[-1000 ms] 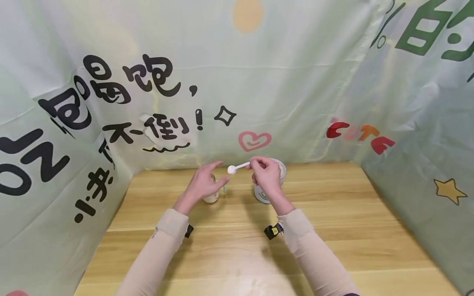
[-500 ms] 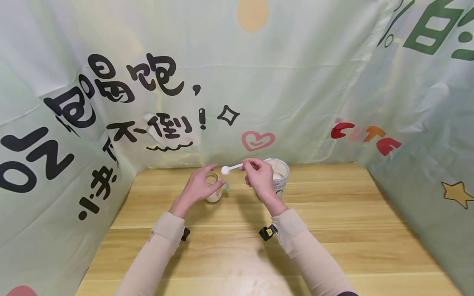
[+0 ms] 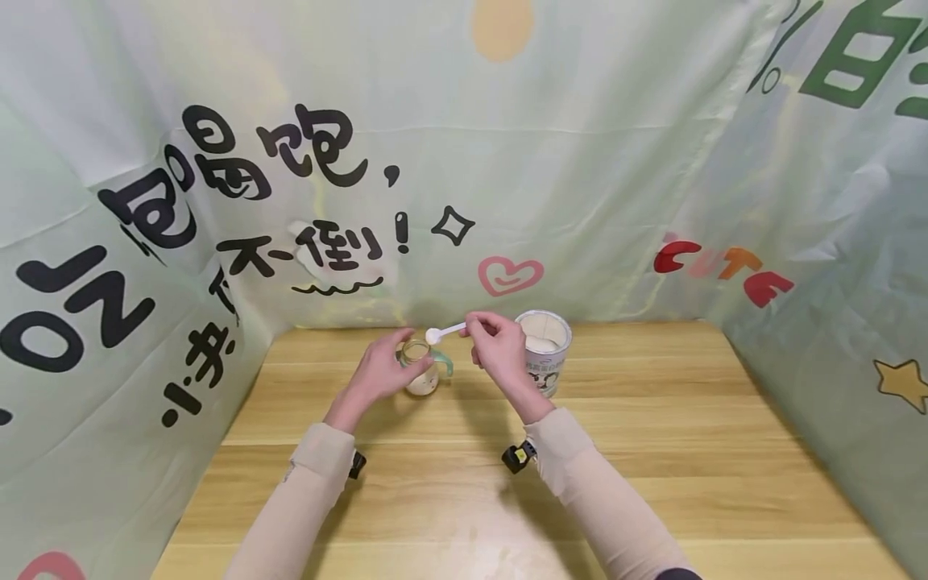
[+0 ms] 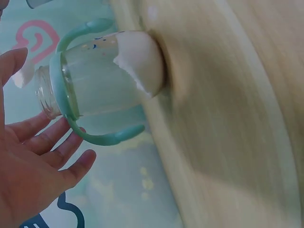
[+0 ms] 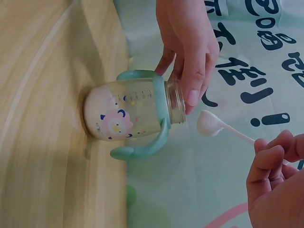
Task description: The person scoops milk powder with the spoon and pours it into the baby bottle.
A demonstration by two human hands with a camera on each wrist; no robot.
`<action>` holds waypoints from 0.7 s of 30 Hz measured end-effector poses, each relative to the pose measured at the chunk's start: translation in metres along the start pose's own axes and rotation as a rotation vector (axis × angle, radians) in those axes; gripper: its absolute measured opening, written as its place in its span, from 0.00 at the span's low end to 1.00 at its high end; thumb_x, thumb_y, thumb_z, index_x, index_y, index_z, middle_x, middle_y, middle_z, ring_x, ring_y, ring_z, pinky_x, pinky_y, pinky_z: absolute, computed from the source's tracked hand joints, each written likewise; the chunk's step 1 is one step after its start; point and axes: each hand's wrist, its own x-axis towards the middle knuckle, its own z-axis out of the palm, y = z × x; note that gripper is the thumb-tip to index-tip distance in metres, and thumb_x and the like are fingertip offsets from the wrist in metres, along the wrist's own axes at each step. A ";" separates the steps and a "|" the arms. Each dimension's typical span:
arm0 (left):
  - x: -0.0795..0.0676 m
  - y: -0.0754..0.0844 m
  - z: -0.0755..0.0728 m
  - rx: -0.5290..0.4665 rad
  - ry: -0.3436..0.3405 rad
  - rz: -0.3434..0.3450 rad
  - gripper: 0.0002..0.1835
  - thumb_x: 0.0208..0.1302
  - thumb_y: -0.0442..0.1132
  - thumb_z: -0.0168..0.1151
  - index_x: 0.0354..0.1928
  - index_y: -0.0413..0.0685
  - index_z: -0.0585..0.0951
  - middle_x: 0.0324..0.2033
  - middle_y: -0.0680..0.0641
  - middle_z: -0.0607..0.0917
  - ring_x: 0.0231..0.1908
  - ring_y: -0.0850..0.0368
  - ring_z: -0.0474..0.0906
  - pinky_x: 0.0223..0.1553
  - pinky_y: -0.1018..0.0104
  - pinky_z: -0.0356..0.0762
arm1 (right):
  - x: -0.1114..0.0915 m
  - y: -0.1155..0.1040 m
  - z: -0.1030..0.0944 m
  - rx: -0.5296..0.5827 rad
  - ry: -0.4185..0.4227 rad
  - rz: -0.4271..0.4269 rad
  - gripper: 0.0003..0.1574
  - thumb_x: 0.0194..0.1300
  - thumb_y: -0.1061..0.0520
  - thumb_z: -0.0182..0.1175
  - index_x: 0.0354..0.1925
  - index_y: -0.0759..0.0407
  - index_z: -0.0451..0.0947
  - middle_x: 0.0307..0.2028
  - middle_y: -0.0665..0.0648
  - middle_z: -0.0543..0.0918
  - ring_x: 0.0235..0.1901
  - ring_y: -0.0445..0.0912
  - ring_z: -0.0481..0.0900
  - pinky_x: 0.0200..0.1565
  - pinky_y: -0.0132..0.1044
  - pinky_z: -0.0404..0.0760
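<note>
A clear baby bottle (image 5: 142,111) with mint-green side handles stands upright on the table, its mouth uncovered and white powder at its bottom. My left hand (image 3: 377,370) is at the bottle's neck. In the left wrist view its fingers (image 4: 54,142) stretch loosely beside the neck and the handle ring. Between thumb and fingers, my right hand (image 3: 500,346) pinches the handle of a small white scoop (image 5: 209,123) heaped with powder. The scoop's bowl is just above and right of the bottle's mouth.
An uncovered can (image 3: 547,372) of white powder stands just right of my right hand, near the table's back edge. A printed cloth (image 3: 594,193) hangs around the back and sides of the wooden table (image 3: 449,483).
My right hand has carried the loaded scoop left, away from over the can and close to the bottle's mouth. My left hand has come nearer the bottle's neck. The head view has shifted slightly.
</note>
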 end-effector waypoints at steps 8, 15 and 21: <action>-0.001 -0.006 0.003 -0.009 0.007 -0.003 0.41 0.65 0.61 0.71 0.72 0.45 0.76 0.66 0.36 0.82 0.67 0.35 0.77 0.68 0.38 0.76 | -0.002 0.000 0.006 -0.024 -0.021 -0.008 0.14 0.76 0.57 0.61 0.52 0.60 0.90 0.37 0.66 0.91 0.12 0.37 0.72 0.17 0.28 0.72; -0.001 -0.012 0.004 -0.017 0.004 -0.014 0.39 0.65 0.59 0.72 0.71 0.44 0.77 0.65 0.38 0.83 0.65 0.37 0.79 0.67 0.38 0.77 | -0.004 0.001 0.009 -0.037 -0.033 -0.008 0.15 0.77 0.54 0.62 0.53 0.57 0.90 0.39 0.66 0.92 0.13 0.36 0.72 0.17 0.27 0.71; -0.003 -0.016 0.006 -0.034 -0.010 -0.023 0.38 0.65 0.58 0.72 0.71 0.46 0.77 0.64 0.39 0.84 0.64 0.39 0.80 0.65 0.39 0.79 | -0.005 0.006 0.011 -0.047 -0.054 -0.019 0.15 0.77 0.55 0.62 0.53 0.57 0.90 0.34 0.60 0.92 0.13 0.37 0.73 0.17 0.27 0.70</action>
